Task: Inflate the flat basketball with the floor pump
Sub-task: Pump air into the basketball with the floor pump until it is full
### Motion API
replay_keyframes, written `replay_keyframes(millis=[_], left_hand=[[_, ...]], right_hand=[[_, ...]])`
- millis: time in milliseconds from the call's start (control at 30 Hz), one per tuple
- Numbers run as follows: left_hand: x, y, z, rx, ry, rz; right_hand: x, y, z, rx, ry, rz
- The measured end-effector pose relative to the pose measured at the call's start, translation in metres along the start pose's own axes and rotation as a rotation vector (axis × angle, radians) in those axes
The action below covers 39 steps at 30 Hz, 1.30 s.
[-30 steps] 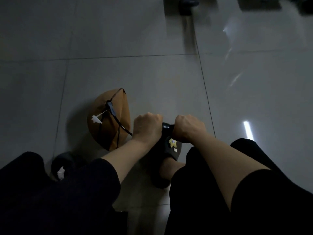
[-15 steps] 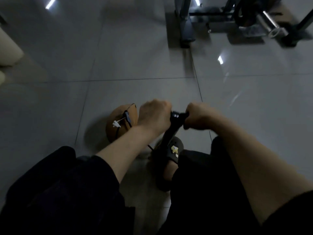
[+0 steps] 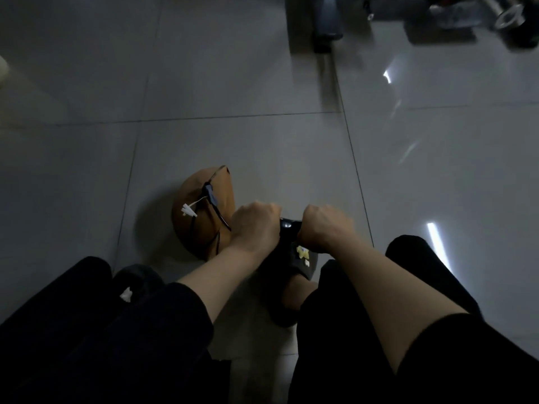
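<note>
A flat, caved-in orange basketball (image 3: 194, 220) lies on the grey tiled floor. A black pump hose (image 3: 217, 214) runs across it to a connector on its upper side, with a small white tag beside it. My left hand (image 3: 255, 224) and my right hand (image 3: 323, 225) are both closed around the black pump handle (image 3: 288, 225), one on each side, held low just above my right foot. The pump's shaft and base are hidden behind my hands and a black slipper (image 3: 300, 263).
My dark-clothed knees fill the lower frame, and a second dark slipper (image 3: 134, 279) sits at lower left. Metal furniture legs and gear (image 3: 326, 24) stand at the top right. Light streaks reflect on the glossy tiles (image 3: 434, 237) to the right.
The handle rose half a second ago and has come back down toward my foot. The view has tilted downward again. The ball has stayed in place.
</note>
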State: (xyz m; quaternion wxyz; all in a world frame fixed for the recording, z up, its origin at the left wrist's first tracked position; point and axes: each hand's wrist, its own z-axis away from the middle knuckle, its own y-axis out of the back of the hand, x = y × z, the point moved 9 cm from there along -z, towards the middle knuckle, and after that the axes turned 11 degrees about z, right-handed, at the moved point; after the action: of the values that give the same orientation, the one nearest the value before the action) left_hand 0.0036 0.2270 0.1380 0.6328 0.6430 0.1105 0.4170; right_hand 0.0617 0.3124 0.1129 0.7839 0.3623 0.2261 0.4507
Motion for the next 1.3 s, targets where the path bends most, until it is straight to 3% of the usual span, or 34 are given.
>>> replay_keyframes(millis=[300, 533, 900, 1067, 1300], left_hand=[[-0.018, -0.037, -0.012, -0.053, 0.037, -0.029], [-0.001, -0.025, -0.003, -0.164, -0.010, -0.015], [0.081, 0.138, -0.005, 0.261, -0.190, 0.007], [0.043, 0.066, -0.002, 0.090, -0.106, -0.032], [0.006, -0.011, -0.007, -0.021, -0.045, 0.007]], right_hand=[[0.000, -0.027, -0.032, -0.001, -0.004, 0.031], [0.008, -0.027, -0.005, -0.048, -0.034, -0.050], [0.033, 0.129, 0.066, 0.264, -0.028, -0.122], [0.014, 0.060, 0.039, 0.168, -0.035, -0.038], [0.013, -0.011, -0.006, 0.048, -0.061, -0.062]])
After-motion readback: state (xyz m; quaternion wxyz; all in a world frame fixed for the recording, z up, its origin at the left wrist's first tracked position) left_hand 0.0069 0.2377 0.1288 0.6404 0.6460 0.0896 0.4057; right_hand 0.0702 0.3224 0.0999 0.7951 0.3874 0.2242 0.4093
